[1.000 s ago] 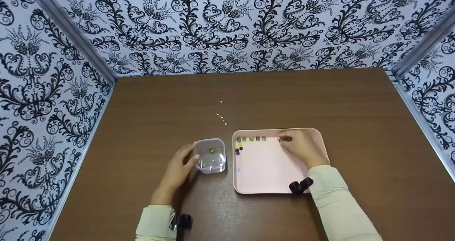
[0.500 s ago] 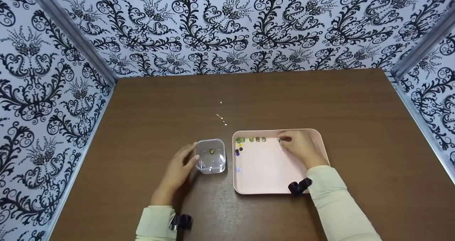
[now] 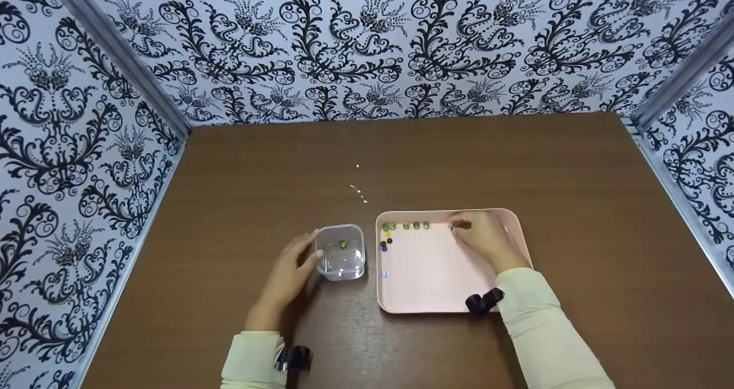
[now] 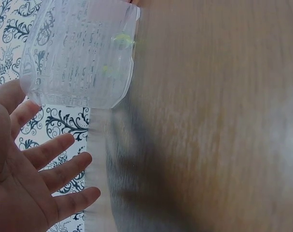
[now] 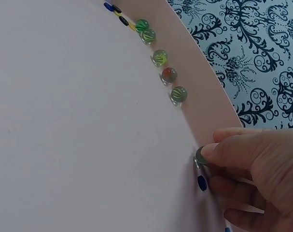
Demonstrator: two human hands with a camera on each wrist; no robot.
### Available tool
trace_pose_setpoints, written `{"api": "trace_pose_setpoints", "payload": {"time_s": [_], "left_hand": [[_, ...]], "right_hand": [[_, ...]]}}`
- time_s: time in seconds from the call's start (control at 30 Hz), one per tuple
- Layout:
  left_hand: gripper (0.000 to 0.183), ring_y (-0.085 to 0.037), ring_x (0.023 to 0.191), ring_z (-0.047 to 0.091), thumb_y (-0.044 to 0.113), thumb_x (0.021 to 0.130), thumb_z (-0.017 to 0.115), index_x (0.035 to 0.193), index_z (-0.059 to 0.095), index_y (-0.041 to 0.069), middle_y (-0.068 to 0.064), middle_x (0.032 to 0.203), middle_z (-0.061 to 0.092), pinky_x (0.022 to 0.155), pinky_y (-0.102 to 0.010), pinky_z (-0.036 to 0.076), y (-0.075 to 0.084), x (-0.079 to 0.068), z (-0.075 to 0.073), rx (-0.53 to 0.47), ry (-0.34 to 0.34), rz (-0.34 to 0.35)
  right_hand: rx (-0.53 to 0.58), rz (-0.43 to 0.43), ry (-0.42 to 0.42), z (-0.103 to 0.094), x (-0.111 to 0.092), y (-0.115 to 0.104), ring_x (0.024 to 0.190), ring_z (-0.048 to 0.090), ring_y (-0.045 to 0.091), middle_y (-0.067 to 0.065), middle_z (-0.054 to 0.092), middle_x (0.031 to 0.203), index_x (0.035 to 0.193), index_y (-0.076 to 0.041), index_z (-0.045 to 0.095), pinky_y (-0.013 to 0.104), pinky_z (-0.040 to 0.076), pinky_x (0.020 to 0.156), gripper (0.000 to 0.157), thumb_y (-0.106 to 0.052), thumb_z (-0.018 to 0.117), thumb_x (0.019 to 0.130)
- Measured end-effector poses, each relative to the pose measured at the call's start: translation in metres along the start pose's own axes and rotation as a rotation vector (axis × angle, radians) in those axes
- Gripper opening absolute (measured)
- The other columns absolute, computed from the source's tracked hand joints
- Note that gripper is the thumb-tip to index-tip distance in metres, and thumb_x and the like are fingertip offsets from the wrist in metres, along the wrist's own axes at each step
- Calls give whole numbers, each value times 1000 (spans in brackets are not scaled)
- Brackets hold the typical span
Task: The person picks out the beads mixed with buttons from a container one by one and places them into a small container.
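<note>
My right hand (image 3: 484,237) pinches a green glass marble (image 5: 201,155) between thumb and finger, low against the far wall of the pink tray (image 3: 436,280). A dark blue flat oval piece (image 5: 202,183) lies just under those fingers. Several marbles (image 5: 169,75) stand in a spaced row along the same wall. My left hand (image 3: 289,271) touches the left side of a clear plastic container (image 3: 341,271) with thumb and index finger; its other fingers are spread and straight. Inside the container lies one yellow-green marble (image 3: 343,244).
At the tray's left end lie small yellow, black and blue pieces (image 3: 384,244) and a pale blue piece (image 3: 385,274). A few white specks (image 3: 359,192) mark the brown table (image 3: 275,171) behind the container. Patterned panels (image 3: 367,50) enclose the back and sides.
The green marble at the left end of the row now sits closer to its neighbour. Both hands hold their places, and the view shifts slightly.
</note>
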State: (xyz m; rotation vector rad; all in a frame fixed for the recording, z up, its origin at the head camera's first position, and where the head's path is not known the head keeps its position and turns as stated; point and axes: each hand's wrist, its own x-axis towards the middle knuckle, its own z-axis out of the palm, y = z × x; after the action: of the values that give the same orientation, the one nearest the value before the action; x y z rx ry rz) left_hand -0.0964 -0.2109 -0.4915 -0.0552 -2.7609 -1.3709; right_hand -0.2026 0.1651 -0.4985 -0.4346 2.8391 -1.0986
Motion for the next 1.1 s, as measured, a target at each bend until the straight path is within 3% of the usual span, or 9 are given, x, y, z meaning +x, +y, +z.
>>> {"api": "trace_pose_setpoints", "payload": {"time_s": [0.47, 0.7, 1.1], "left_hand": [[45, -40, 133, 41, 18, 95, 62, 137, 54, 4, -23, 139, 50, 112, -55, 28, 1, 0, 1, -11, 3, -25], [46, -39, 135, 39, 18, 95, 61, 139, 53, 7, -21, 140, 49, 113, -54, 27, 2, -1, 0, -32, 4, -24], [45, -41, 134, 39, 18, 95, 61, 137, 53, 5, -22, 139, 51, 112, -55, 28, 1, -1, 0, -18, 9, -10]], "right_hand": [[11, -1, -20, -6, -2, -2, 105, 64, 35, 17, 69, 112, 107, -1, 73, 47, 51, 91, 22, -1, 64, 86], [80, 45, -56, -9, -3, -4, 109, 61, 34, 18, 69, 110, 109, 1, 71, 46, 48, 95, 25, 2, 58, 88], [124, 170, -61, -13, -1, -11, 94, 60, 26, 17, 66, 116, 109, -3, 71, 27, 49, 68, 23, -3, 59, 90]]}}
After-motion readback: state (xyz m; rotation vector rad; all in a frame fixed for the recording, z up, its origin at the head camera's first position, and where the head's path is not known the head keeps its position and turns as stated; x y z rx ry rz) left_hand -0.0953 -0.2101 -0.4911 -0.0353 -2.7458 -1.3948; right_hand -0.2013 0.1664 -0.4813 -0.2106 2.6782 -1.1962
